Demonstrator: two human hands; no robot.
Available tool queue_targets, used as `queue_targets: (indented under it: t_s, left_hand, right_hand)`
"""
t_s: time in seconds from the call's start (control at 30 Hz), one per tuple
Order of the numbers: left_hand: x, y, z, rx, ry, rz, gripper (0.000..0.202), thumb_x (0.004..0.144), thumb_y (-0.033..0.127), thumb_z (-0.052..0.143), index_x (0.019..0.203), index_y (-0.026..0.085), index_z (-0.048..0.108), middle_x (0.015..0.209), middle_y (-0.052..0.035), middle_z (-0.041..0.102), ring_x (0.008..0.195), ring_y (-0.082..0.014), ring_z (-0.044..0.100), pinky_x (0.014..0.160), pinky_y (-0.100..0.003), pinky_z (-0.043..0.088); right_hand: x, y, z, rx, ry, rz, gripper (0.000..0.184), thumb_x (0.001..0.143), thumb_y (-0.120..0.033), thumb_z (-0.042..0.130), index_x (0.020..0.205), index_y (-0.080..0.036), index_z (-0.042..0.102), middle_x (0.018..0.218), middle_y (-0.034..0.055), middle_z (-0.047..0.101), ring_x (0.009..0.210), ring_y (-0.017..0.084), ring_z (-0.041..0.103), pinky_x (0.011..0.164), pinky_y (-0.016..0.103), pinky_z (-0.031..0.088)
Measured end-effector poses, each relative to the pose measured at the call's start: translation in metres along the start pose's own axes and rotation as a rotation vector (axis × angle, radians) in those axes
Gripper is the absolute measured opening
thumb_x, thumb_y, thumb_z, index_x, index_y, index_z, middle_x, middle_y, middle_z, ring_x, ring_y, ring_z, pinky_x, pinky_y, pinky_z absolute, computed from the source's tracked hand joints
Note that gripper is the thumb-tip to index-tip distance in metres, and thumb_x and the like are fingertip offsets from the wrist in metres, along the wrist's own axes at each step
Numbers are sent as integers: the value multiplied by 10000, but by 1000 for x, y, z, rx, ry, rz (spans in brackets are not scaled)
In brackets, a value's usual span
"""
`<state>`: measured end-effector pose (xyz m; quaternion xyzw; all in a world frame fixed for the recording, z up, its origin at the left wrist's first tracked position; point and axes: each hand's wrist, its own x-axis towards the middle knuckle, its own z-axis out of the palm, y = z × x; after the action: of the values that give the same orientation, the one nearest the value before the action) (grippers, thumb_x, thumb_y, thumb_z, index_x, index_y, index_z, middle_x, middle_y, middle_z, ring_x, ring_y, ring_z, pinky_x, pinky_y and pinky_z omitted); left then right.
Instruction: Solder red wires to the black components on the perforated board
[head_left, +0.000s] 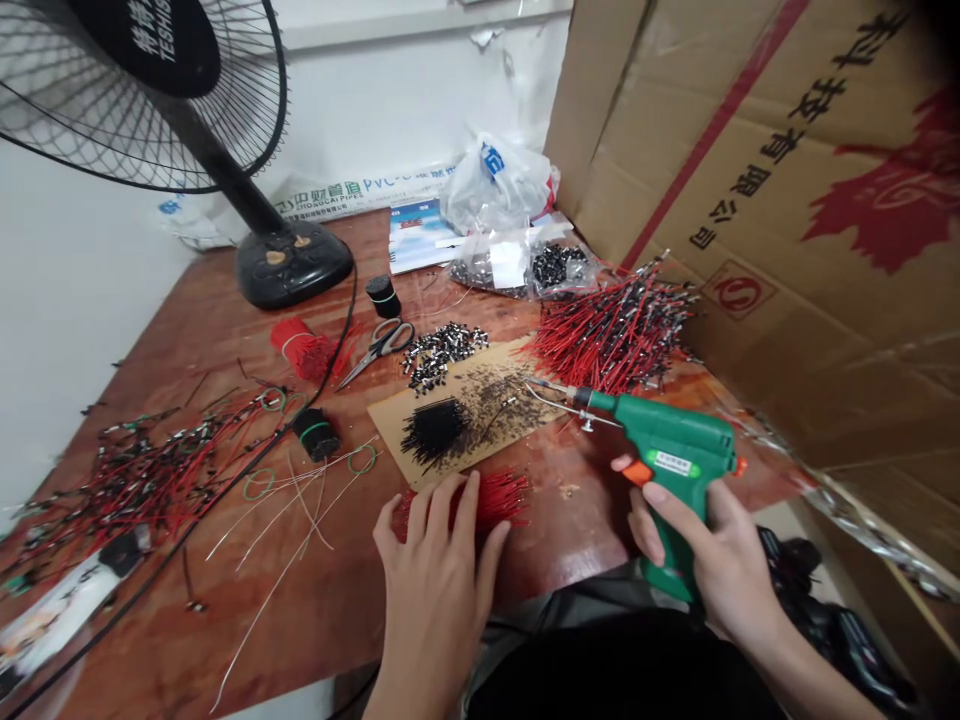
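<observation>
Green soldering gun (681, 445), 1: right hand (724, 560) wrapped around grip, presumably for reach of orange trigger (636, 472); tip over cardboard sheet (388, 420). Red wires (504, 497), 1 bunch: sheet's near edge, beneath left hand (437, 560), fingers spread, seemingly steadying.

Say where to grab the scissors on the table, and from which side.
Best by the handle loops of the scissors, probably coming from above: they lie flat, blades pointing left and toward the wearer, loops at the far end. A low sweep from the right would likely disturb the loose small parts; the black bundle stands just beyond the loops.
</observation>
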<state>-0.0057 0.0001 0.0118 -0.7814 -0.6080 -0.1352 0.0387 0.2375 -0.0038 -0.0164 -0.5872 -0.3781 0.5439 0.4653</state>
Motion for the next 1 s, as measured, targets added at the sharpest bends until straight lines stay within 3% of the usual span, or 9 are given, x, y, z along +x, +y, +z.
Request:
queue_targets:
  t_s: [0.17, 0.47, 0.8, 1.0]
  left_hand:
    - [5, -8, -3, -61, 25, 6, 247, 935, 247, 541, 1164, 243, 634, 1183, -4, 658, 1058, -199, 568, 1040, -487, 271]
    - [11, -17, -1, -262, 89, -50, 104, 895, 235, 621, 953, 308, 669, 1016, 105, 698, 948, -123, 617, 976, -406, 290]
    - [24, -31, 0, -259, -31, 71, 86, 937, 230, 538, 940, 229, 624, 999, 22, 691, 943, -135, 594, 953, -390, 263]
    - [22, -37, 5, -347, -52, 76, 84, 956, 220, 496, 1027, 231, 540, 1031, 20, 642, 962, -129, 547, 943, -362, 273]
  right_hand:
    - [-1, 0, 1, -3, 13, -13, 598, 903, -450, 512, 1419, -173, 388, 570, -17, 438, 495, 23, 452, 529, 161, 388]
    - [-1, -5, 4, 16, 7, -51, 473, 908, -451, 504, 1289, -175, 459, 563, -17, 450, 492, 7, 447, 565, 144, 399]
    - [0, -18, 8, -31, 17, -6, 580, 871, -533, 528, 1266, -121, 425, 527, -22, 446, 479, 25, 448, 535, 148, 407]
    - [1, -4, 5, -13, 18, -23, 539, 892, -502, 512, 1275, -133, 425, 534, -21, 452, 479, 14, 445, 546, 135, 410]
